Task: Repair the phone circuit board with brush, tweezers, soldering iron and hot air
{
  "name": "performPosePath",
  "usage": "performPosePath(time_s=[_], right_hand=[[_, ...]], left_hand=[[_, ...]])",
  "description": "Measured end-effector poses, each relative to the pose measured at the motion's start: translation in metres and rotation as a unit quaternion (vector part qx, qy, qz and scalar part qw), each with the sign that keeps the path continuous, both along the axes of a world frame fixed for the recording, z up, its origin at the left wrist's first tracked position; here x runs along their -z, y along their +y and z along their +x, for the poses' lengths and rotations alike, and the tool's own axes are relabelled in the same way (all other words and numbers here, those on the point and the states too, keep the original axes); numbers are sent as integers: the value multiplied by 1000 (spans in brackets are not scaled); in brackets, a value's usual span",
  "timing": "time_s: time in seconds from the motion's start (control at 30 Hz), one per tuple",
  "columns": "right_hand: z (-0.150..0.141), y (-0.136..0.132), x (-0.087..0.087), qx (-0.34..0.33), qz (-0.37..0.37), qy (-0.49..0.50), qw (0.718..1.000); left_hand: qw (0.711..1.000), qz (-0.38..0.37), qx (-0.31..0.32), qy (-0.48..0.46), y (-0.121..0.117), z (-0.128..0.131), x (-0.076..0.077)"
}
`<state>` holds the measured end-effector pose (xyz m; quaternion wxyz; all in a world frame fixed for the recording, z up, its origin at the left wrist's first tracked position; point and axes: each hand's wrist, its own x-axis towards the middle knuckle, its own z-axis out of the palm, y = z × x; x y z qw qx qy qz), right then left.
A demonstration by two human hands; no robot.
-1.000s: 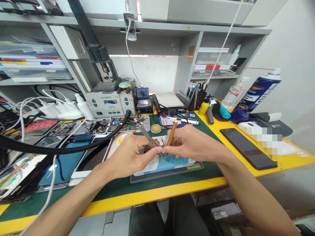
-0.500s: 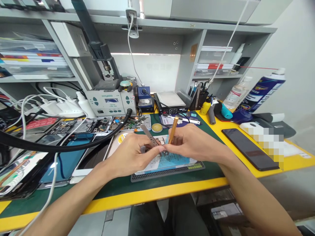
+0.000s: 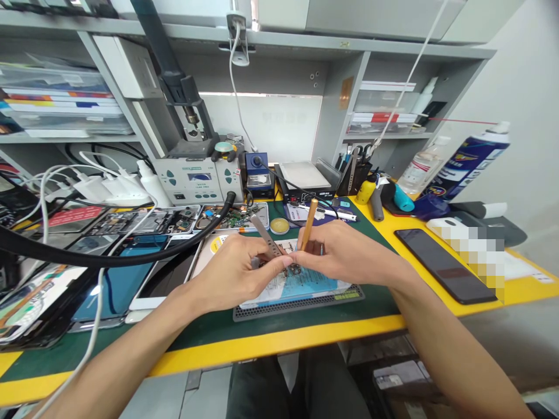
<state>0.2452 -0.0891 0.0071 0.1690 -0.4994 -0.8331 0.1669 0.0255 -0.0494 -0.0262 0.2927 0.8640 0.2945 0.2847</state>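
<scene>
The gold tool (image 3: 310, 222) leans over the blue pad (image 3: 317, 286), its lower end hidden behind the fingers of the right hand (image 3: 340, 250), which grips it like a pen. The left hand (image 3: 233, 269) pinches the tweezers (image 3: 264, 235), whose broad end points up and back. Both thumbs come together over a small dark part (image 3: 296, 269) on the pad; what it is, and whether either tip touches it, cannot be told from this view.

Against half a second ago, the upper ends of both tools sit slightly higher relative to the tin (image 3: 279, 226) behind them, while the hands stay close together. The change is small and both grips hold, which suggests fine adjustment at a single spot.

Under the pad lies the mesh mat (image 3: 297, 307). The black phone (image 3: 445, 265) rests well apart, to the right.
</scene>
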Motion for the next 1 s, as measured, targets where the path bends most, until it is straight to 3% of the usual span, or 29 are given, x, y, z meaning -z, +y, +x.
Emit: performPosePath(time_s=[0.73, 0.87, 1.0], right_hand=[[1, 4, 2, -8, -15, -14, 1000], [0, 5, 4, 10, -19, 2, 1000], [-1, 7, 5, 34, -69, 69, 995]], left_hand=[[1000, 9, 5, 14, 1, -2, 0], [1000, 6, -1, 12, 1, -2, 0], [1000, 5, -2, 4, 1, -1, 1]])
